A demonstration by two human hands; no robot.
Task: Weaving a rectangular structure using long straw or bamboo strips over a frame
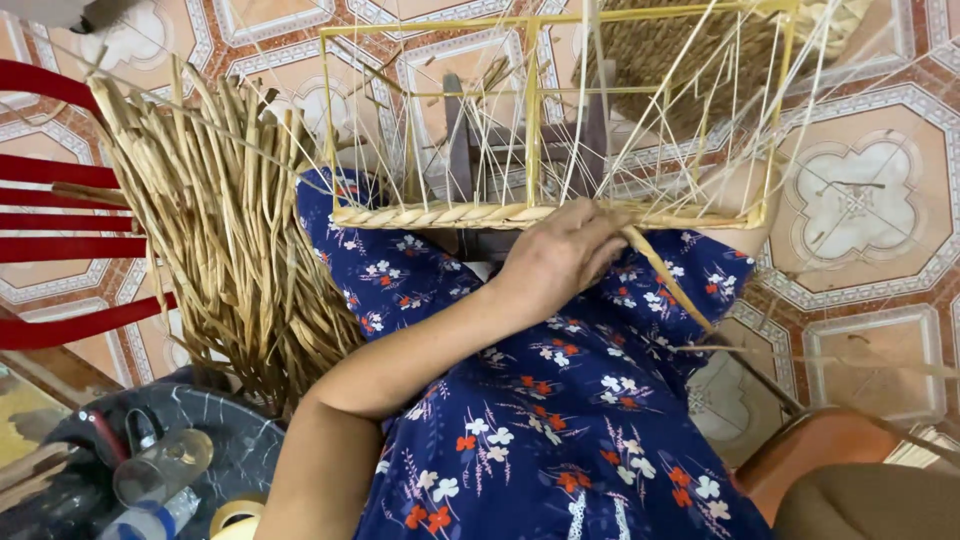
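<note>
A yellow wire basket frame point(532, 100) rests on my lap, with thin pale strands strung across it. Along its near lower bar runs a braided row of dried straw point(440, 215). My left hand point(560, 255) reaches from the lower left to this bar, fingers closed on a flat straw strand point(665, 280) that trails down to the right over my blue flowered dress point(560, 420). My right hand is not visible. A skin-coloured patch point(745, 195) shows behind the strands at the frame's right corner, and I cannot tell what it is.
A thick bundle of dried straw strips point(220, 230) leans over a red slatted chair point(60, 240) on the left. A clear glass jar point(160, 465) and a tape roll point(232, 518) lie at the lower left. Patterned tile floor point(870, 200) surrounds me. A brown rounded object point(820, 445) sits at the lower right.
</note>
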